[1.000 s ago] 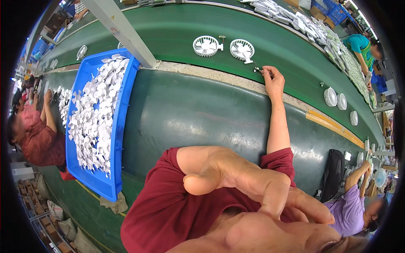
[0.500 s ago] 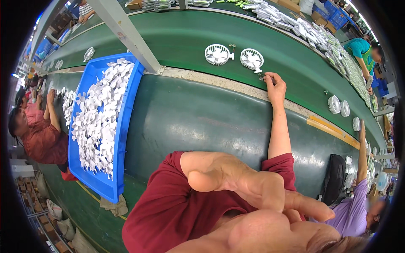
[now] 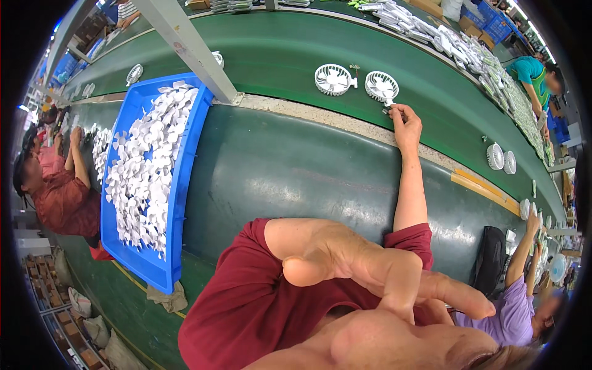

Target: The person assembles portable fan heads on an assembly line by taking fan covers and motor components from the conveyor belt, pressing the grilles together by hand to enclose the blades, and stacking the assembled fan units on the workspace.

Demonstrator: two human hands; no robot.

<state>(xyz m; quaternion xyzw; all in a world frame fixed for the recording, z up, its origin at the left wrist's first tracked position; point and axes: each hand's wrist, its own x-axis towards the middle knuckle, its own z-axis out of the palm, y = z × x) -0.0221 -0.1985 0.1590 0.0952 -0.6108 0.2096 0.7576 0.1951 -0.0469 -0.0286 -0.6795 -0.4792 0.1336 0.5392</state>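
Observation:
My right hand is stretched out to the near edge of the green conveyor belt. Its curled fingertips pinch the short stem of a round white fan part. A second round white fan part lies just left of it on the belt. My left hand hovers close to the camera over my red shirt, fingers spread, with nothing in it.
A blue tray heaped with small white parts sits at the left beside a slanted grey post. More white fan parts lie farther right on the belt. Other people work at the left, lower right and far right.
The two white fan parts have drifted right along the belt toward my right hand, which now has its fingertips on the nearer one. My left hand stayed raised.

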